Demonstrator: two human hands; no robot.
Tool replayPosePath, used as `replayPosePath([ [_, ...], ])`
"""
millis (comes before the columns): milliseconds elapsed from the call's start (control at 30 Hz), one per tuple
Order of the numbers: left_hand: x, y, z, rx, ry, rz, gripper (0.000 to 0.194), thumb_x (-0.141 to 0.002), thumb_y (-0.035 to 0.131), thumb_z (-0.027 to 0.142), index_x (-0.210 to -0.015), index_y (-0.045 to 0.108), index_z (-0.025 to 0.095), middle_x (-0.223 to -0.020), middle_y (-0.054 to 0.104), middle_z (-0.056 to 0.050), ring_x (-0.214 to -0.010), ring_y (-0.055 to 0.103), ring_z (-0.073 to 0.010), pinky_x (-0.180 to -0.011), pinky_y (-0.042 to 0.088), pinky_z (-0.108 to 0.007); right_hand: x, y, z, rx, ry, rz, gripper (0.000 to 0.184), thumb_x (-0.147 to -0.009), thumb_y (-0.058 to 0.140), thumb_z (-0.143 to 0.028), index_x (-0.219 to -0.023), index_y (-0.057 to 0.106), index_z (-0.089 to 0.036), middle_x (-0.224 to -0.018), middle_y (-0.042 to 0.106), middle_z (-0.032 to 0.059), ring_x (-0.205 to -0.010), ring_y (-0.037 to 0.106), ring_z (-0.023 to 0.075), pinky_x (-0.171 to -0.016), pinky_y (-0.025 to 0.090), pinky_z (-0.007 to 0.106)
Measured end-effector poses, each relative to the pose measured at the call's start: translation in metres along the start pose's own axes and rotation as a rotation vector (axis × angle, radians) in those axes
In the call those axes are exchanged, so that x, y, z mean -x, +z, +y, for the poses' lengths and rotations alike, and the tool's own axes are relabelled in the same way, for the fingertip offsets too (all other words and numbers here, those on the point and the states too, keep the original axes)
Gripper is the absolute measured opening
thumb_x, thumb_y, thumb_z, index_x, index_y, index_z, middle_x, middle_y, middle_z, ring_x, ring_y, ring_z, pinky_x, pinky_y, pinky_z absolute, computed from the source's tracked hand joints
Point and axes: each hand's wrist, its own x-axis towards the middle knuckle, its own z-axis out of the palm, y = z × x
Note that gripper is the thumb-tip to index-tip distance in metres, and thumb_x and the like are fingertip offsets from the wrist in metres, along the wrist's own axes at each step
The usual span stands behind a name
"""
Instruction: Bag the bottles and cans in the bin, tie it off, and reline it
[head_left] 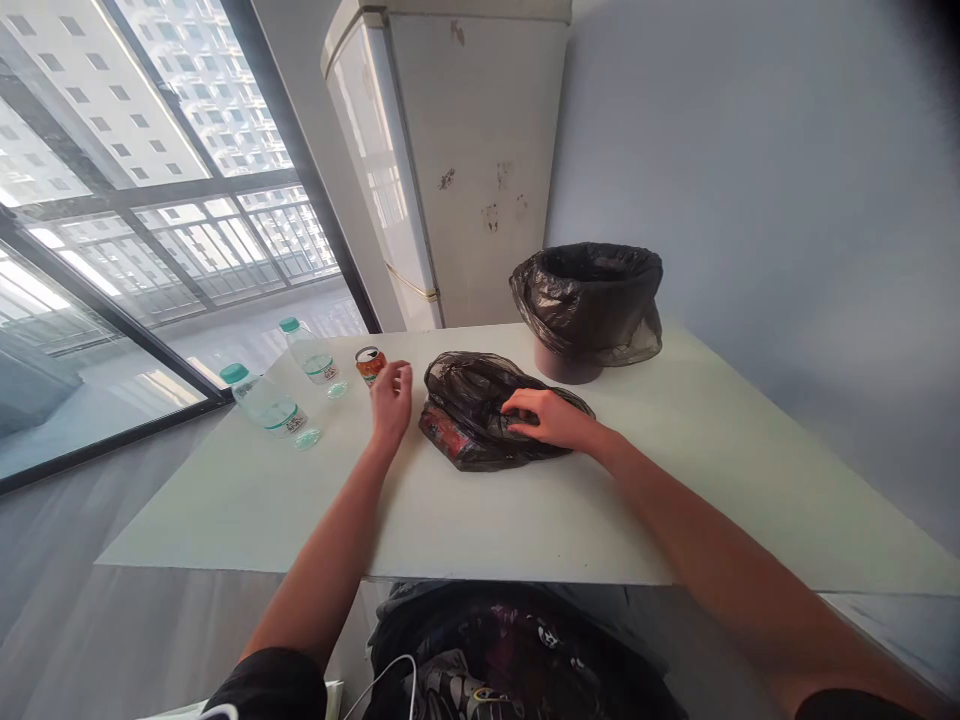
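Observation:
My left hand (392, 400) is just right of an orange drink can (370, 362), partly covering it. Its fingers are loosely curved and apart, with nothing seen in them. A black plastic bag (480, 385) lies on the white table, and something red shows through its left side. On the bag's right part, my right hand (551, 418) has its fingers curled into the thin film. Two clear plastic bottles with green caps stand to the left, a nearer bottle (266, 402) and a farther bottle (309, 352).
A bin (568, 362) lined with a black bag stands at the table's back right. Behind the white table (480, 530) is a fridge (480, 150), with a wall to the right. A glass window door (150, 230) is on the left.

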Motion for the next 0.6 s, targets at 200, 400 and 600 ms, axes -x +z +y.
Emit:
replayPosePath([
  [200,0.041,0.04,0.015,0.111,0.041,-0.33,0.016,-0.092,0.073,0.038,-0.09,0.076,0.023,-0.085,0.072,-0.004,-0.079,0.063,-0.0215,-0.076,0.049,-0.031,-0.003,0.002,-0.017,-0.061,-0.002,-0.075,0.027,-0.093,0.075,-0.035,-0.115,0.074,-0.02,-0.093,0.069,0.0025,-0.07,0.056,0.0151,-0.07,0.048,0.03],
  [400,0.045,0.045,0.021,0.098,0.054,-0.166,0.039,-0.101,0.063,0.036,-0.067,0.049,0.022,-0.067,0.049,0.001,-0.067,0.042,-0.0177,-0.069,0.036,-0.03,-0.006,0.013,-0.033,-0.182,0.034,-0.134,0.02,-0.092,0.075,-0.038,-0.099,0.07,-0.02,-0.077,0.059,-0.0021,-0.067,0.05,0.0139,-0.064,0.043,0.028],
  [600,0.045,0.041,0.027,0.088,-0.019,0.015,0.045,-0.108,0.051,0.045,-0.071,0.037,0.024,-0.066,0.041,0.002,-0.065,0.035,-0.018,-0.068,0.032,-0.033,-0.008,0.021,-0.043,-0.281,-0.133,-0.061,0.02,-0.106,0.05,-0.027,-0.111,0.069,-0.021,-0.109,0.066,0.0081,-0.096,0.064,0.0195,-0.089,0.054,0.035],
])
